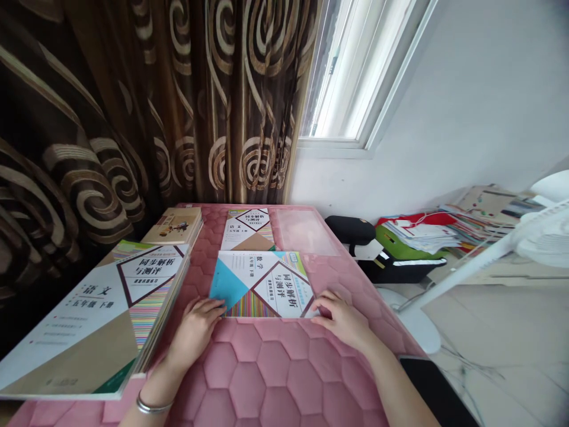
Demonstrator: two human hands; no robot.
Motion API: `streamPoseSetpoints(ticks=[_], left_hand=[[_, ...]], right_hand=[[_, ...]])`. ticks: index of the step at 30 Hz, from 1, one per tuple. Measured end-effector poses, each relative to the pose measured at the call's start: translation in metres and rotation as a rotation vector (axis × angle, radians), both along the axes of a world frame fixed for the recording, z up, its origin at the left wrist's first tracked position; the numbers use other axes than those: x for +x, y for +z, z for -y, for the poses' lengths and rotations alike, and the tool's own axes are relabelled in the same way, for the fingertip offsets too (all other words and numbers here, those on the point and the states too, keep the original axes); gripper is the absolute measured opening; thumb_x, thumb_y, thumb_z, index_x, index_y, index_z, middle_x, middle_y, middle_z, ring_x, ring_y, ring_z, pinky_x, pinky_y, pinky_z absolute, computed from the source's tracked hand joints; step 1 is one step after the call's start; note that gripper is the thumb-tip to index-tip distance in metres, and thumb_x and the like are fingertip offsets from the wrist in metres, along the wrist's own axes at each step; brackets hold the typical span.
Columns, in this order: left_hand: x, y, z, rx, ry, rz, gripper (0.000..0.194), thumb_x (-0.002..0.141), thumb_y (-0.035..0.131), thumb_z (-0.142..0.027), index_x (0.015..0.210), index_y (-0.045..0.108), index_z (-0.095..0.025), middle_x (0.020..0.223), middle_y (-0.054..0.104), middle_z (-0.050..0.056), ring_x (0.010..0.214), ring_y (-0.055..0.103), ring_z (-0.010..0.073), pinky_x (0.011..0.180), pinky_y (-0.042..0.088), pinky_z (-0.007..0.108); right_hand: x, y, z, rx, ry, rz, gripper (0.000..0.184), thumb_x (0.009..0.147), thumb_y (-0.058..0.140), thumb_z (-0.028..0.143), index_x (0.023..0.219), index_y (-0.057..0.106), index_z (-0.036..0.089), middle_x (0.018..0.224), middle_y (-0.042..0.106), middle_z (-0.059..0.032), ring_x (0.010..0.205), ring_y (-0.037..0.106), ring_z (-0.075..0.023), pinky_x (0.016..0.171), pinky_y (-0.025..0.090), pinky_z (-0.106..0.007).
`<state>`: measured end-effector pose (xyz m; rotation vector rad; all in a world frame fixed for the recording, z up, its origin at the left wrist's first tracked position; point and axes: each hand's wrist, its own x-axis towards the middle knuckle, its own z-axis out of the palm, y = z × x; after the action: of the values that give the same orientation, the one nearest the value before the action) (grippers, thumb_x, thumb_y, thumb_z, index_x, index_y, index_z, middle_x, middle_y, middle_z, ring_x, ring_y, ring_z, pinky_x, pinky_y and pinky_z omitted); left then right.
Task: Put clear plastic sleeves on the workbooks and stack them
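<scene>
A paperback workbook (260,290) with a white, blue and striped cover lies sideways on the pink table, its lettering turned. My left hand (200,323) has its fingers closed at the left edge of this workbook. At the opposite edge, near the lower right corner, my right hand (340,314) pinches the cover between thumb and fingers. Just behind it lies another workbook (242,234), white and tan, partly under the front one's far edge. A silver bangle (153,407) circles my left wrist.
To the left a thick stack of large workbooks (102,320) stands beside smaller tan booklets (171,225). A patterned curtain (200,101) hangs behind the table (267,379). On the right are a white fan (471,261), piled papers (415,231) and a dark flat object (435,388).
</scene>
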<state>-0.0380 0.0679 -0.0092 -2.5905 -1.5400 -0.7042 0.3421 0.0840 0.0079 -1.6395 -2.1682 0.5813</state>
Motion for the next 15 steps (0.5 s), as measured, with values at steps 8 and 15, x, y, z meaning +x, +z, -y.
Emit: streamPoseSetpoints(ticks=[8,15], left_hand=[[-0.022,-0.011,-0.010,-0.057,-0.121,0.180,0.033,0.087,0.045,-0.013,0.101,0.071,-0.028,0.111,0.070,0.001,0.103,0.065,0.0170,0.096,0.050,0.038],[-0.024,-0.010,-0.009,-0.177,-0.096,0.256,0.037,0.088,0.039,-0.014,0.099,0.072,-0.027,0.113,0.069,0.001,0.106,0.064,0.0160,0.097,0.049,0.037]], right_hand=[[0.012,-0.004,-0.001,-0.072,0.033,-0.091,0.011,0.078,0.055,0.026,0.086,0.062,0.027,0.102,0.057,0.0002,0.092,0.056,-0.0162,0.081,0.044,-0.029],[0.015,-0.003,-0.002,-0.084,0.034,-0.070,0.016,0.077,0.052,0.023,0.089,0.063,0.027,0.104,0.058,0.0003,0.090,0.057,-0.0153,0.080,0.046,-0.028]])
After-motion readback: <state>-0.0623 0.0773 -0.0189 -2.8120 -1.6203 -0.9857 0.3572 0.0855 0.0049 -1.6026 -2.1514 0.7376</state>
